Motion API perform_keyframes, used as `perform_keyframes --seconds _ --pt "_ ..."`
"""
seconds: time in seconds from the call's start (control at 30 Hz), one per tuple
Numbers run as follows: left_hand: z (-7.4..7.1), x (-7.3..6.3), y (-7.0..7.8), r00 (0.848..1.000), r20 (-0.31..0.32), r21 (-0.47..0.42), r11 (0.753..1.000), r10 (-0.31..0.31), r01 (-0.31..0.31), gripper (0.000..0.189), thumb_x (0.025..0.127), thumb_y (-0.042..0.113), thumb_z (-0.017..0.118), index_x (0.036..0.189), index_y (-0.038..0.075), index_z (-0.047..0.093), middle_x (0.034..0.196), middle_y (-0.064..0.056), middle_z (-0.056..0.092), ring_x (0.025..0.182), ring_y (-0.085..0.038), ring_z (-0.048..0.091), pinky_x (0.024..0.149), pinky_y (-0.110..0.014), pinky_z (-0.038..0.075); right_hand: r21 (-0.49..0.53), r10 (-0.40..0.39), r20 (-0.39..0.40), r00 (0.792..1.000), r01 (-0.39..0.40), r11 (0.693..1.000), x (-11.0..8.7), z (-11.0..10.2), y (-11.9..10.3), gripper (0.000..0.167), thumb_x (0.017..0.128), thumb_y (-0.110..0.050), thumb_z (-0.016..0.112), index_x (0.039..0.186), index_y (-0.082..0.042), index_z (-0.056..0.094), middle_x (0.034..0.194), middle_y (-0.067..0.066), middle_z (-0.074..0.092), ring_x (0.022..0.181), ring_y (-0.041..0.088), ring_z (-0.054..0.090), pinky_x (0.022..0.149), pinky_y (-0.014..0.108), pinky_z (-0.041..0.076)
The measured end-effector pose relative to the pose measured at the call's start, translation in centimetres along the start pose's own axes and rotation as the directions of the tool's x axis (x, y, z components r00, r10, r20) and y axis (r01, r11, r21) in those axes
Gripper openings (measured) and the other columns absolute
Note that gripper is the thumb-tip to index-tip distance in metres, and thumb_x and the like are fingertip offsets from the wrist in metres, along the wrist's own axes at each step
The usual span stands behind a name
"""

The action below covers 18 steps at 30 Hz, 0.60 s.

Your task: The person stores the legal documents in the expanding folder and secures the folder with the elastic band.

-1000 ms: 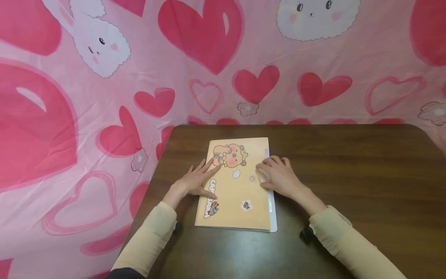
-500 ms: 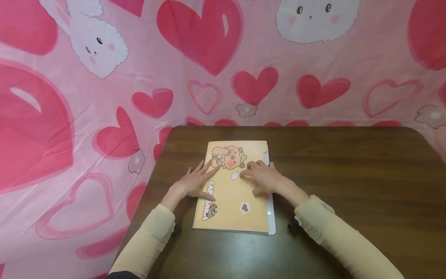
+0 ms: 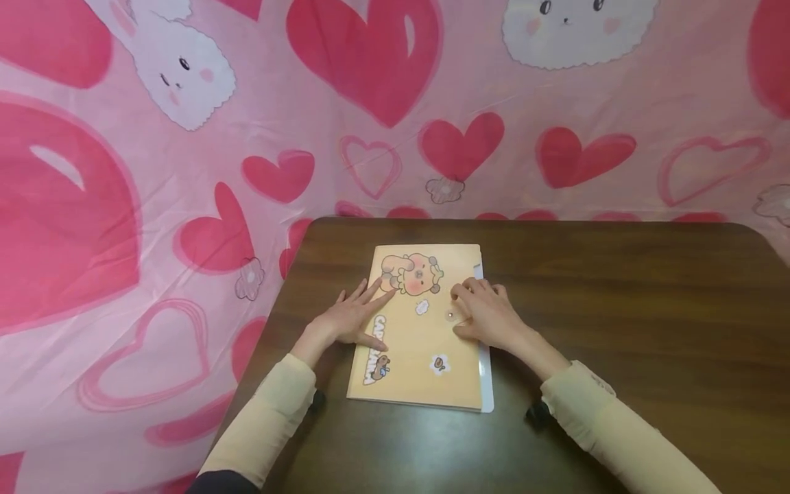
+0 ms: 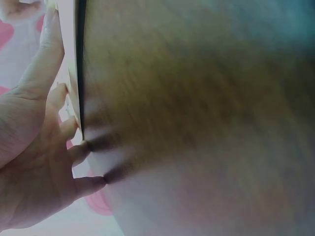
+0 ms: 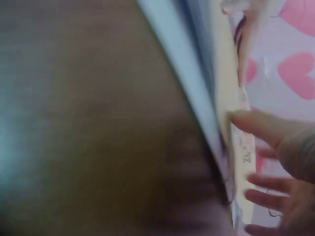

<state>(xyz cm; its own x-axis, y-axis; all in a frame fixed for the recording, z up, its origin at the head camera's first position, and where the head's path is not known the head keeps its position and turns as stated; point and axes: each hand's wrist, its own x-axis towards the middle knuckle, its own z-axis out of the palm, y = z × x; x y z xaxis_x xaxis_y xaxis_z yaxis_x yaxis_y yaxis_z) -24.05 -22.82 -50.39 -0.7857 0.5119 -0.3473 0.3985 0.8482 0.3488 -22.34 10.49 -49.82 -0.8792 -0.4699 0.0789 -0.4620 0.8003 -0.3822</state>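
Note:
A yellow file folder with cartoon capybara prints lies flat on the table, its lettering running along the left side. Pale inner sheets stick out past its right edge. My left hand rests spread over the left edge, thumb and fingers on the cover, some fingertips reaching down to the table in the left wrist view. Over the right edge, my right hand has its fingers bent, thumb apart from them, fingertips beside a small round button. In the right wrist view the thumb touches the folder's edge.
The brown wood-grain table extends far to the right of the folder. A pink cloth with hearts and rabbits hangs behind and to the left. Small dark devices sit under both wrists.
My right hand moved left across the cover, then back right toward the folder's edge. The raised bit of cover edge under it a second ago now lies flat. The left hand stays put.

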Motion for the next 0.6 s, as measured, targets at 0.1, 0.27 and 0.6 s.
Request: perform_keyframes --seconds 0.1,0.27,0.6 --pt "0.5 0.4 -0.8 1.000 -0.004 -0.019 1.000 0.007 -0.007 0.127 0.081 0.069 0.088 0.178 0.035 0.012 0.188 -0.008 -0.007 0.172 -0.047 -0.006 0.130 -0.083 0.005 -0.069 0.038 -0.087 0.995 -0.044 0.997 -0.8 0.4 0.3 0.049 0.080 -0.036 0.100 0.098 -0.010 0.063 0.100 0.009 0.061 0.104 0.033 0.056 0.095 0.058 0.043" --pt "1.3 1.1 -1.8 1.000 -0.011 -0.026 1.000 0.016 -0.016 0.130 0.078 0.074 0.088 0.177 0.038 0.011 0.187 -0.005 -0.009 0.173 -0.046 -0.007 0.130 -0.083 0.005 -0.083 0.104 -0.111 0.988 -0.114 0.990 -1.3 1.0 0.1 0.051 0.079 -0.039 0.099 0.067 -0.015 0.056 0.070 -0.001 0.055 0.082 0.025 0.055 0.081 0.046 0.038" --pt "0.1 -0.1 -0.6 0.998 -0.011 -0.041 0.998 0.056 -0.057 0.125 0.082 0.076 0.083 0.178 0.034 0.013 0.187 -0.013 -0.006 0.170 -0.055 -0.003 0.125 -0.089 0.007 -0.094 -0.022 -0.248 0.968 -0.001 0.996 -1.9 1.9 -0.8 0.017 0.085 -0.014 0.094 0.097 -0.007 0.086 0.105 0.011 0.079 0.102 0.034 0.069 0.084 0.051 0.051"
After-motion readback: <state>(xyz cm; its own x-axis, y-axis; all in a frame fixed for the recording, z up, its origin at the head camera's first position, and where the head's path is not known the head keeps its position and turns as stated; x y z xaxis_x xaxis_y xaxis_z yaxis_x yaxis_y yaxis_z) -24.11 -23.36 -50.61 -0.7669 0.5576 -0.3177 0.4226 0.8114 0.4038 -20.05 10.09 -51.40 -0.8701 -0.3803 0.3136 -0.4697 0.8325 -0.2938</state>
